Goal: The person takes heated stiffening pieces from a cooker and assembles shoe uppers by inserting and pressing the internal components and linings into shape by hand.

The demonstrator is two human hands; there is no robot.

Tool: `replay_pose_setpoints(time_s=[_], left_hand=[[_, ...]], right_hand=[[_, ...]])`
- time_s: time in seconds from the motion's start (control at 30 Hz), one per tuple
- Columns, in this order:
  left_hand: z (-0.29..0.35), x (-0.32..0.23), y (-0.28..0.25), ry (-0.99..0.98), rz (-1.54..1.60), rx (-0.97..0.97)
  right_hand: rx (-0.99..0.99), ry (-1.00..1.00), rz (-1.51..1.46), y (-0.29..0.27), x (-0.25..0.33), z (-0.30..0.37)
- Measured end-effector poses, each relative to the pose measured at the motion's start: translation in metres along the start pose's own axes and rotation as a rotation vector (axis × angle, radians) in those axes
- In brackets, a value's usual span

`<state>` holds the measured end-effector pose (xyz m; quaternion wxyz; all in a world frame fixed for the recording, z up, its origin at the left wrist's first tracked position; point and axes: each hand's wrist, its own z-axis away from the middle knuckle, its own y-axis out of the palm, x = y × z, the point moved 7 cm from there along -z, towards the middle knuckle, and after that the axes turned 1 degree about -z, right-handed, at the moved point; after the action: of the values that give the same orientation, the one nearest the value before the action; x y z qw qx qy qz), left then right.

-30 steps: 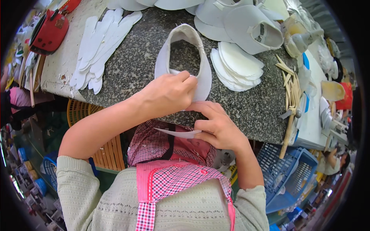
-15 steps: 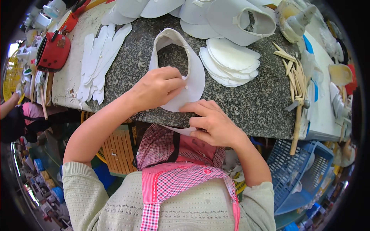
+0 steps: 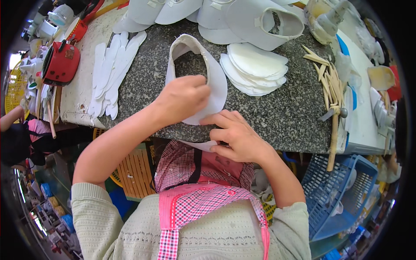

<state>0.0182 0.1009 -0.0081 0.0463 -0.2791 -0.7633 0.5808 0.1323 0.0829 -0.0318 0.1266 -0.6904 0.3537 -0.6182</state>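
A light grey shoe upper (image 3: 218,89) with an oval opening lies on the dark speckled stone slab (image 3: 277,115). My left hand (image 3: 185,99) is closed over its near left side, by the opening's rim. Anything between those fingers is hidden, and the hand is slightly blurred. To its right, my right hand (image 3: 242,135) touches the upper's near end with its index fingertip. Thumb and other fingers of that hand pinch a thin light grey piece (image 3: 198,144) at the slab's front edge, partly over my lap.
Several finished-looking uppers (image 3: 255,21) lie along the back. Stacked white rounded pieces (image 3: 258,65) sit to the right, long white pieces (image 3: 113,71) to the left. Farther right are wooden sticks (image 3: 330,82), a hammer (image 3: 334,130) and a blue crate (image 3: 333,190). A red pot-like container (image 3: 60,63) stands left.
My left hand has turned and lifted slightly, its fingers shifting up along the upper toward the opening. My right hand keeps its pinch, nearly still. The view has moved a little.
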Motion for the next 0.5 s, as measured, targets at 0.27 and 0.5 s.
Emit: replay_pose_setpoints(time_s=[0.27,0.5], left_hand=[[0.002,-0.001,-0.008,0.051,-0.028,0.099],[-0.004,0.002,0.026,-0.015,-0.104,0.366]], right_hand=[[0.011,0.008,0.003,0.001,-0.005,-0.007],[-0.024,-0.023,0.084,0.000,0.009,-0.010]])
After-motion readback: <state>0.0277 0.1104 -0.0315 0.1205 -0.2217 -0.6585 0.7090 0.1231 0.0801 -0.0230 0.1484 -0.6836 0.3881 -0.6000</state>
